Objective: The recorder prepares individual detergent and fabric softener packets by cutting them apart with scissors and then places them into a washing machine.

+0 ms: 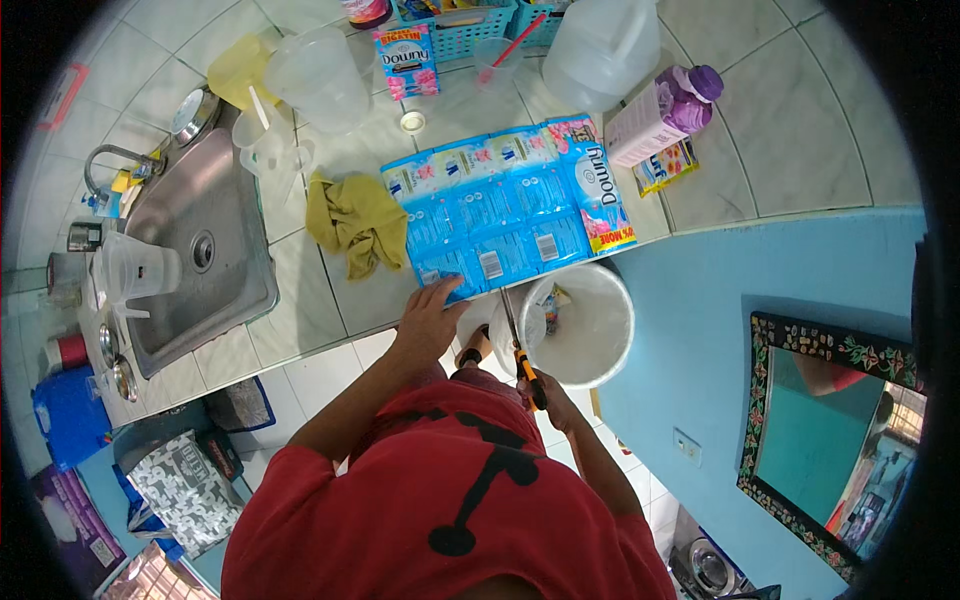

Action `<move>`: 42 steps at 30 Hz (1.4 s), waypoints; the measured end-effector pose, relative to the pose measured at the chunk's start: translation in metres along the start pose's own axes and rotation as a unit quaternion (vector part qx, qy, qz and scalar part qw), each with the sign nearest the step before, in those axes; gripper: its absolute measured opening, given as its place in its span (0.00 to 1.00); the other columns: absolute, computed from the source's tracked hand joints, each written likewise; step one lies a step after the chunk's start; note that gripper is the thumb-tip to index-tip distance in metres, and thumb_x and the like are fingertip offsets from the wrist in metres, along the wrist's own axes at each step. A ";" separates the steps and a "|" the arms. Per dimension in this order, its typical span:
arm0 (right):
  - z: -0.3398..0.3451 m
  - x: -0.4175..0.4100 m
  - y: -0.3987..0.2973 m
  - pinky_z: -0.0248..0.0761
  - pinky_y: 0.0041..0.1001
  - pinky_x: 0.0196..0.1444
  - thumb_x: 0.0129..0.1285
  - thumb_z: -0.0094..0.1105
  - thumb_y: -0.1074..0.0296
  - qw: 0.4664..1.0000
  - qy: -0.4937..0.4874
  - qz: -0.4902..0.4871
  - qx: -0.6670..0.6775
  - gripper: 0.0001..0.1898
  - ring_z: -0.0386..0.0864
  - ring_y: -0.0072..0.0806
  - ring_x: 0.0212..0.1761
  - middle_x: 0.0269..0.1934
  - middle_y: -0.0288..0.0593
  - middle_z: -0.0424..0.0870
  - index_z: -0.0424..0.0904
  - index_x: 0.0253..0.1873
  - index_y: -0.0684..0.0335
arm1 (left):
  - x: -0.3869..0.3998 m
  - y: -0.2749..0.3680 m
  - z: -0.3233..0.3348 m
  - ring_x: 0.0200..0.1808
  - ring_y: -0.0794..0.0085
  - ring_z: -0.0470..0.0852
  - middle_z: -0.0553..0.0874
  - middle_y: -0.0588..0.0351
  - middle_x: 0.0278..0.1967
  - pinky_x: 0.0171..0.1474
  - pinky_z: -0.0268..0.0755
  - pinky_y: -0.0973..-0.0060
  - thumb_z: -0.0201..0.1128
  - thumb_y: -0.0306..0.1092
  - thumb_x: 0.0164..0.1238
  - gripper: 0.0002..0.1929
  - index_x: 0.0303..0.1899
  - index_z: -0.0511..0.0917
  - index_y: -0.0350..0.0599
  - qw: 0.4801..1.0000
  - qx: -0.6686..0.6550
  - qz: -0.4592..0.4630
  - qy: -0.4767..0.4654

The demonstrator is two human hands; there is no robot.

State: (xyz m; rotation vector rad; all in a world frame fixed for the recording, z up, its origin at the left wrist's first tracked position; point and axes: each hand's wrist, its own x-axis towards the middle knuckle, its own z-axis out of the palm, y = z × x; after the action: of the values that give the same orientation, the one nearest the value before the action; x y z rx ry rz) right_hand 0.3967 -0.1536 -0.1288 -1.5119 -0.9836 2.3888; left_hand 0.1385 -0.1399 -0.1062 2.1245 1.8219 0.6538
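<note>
A joined sheet of blue Downy fabric softener sachets (pixel 495 202) lies on the tiled counter, its near edge along the counter's front. My left hand (pixel 429 324) holds its near left corner, with the fingers over the top. My right hand (pixel 551 397) grips scissors (pixel 523 360) with orange and black handles. Their blades point away from me, the tips close to the sheet's near edge; whether they touch it is unclear. Below the counter edge stands a white bin (pixel 600 330) with some wrappers inside. A crumpled olive cloth (pixel 356 221) lies left of the sheet.
Left is a steel sink (pixel 202 202) with a clear pitcher (pixel 142 266). Behind the sheet stand a Downy pack (pixel 407 64), a plastic cup (pixel 497 64) and a large jug (pixel 600 52). A purple-capped bottle (pixel 660 116) is at right. A blue wall (pixel 675 300) bounds the right side.
</note>
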 end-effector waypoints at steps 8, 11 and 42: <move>0.002 0.001 0.001 0.56 0.19 0.26 0.52 0.59 0.51 0.998 -0.021 -0.005 -0.057 0.19 0.62 0.17 0.25 0.24 0.29 0.66 0.70 0.37 0.62 | -0.002 -0.006 0.012 0.57 0.58 0.65 0.65 0.50 0.56 0.57 0.56 0.58 0.57 0.33 0.52 0.13 0.41 0.76 0.46 0.999 0.044 0.026 -0.004; 0.005 0.004 -0.004 0.57 0.19 0.28 0.52 0.59 0.52 0.999 -0.025 0.003 -0.044 0.19 0.63 0.18 0.26 0.25 0.31 0.67 0.70 0.37 0.64 | -0.002 -0.005 0.010 0.59 0.58 0.64 0.65 0.50 0.57 0.58 0.55 0.58 0.57 0.34 0.53 0.13 0.41 0.76 0.46 0.998 0.054 0.027 -0.011; 0.025 0.037 -0.009 0.59 0.17 0.20 0.52 0.61 0.60 0.999 0.019 -0.025 0.009 0.13 0.66 0.16 0.18 0.20 0.29 0.67 0.70 0.35 0.61 | 0.008 -0.011 0.016 0.53 0.62 0.68 0.69 0.53 0.50 0.52 0.59 0.62 0.61 0.33 0.48 0.14 0.39 0.72 0.44 0.998 0.023 0.011 0.053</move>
State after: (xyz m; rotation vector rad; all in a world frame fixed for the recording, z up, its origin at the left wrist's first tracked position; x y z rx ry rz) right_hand 0.3555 -0.1413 -0.1443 -1.5030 -0.9771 2.3187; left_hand 0.1374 -0.1290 -0.1239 2.1805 1.8871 0.7503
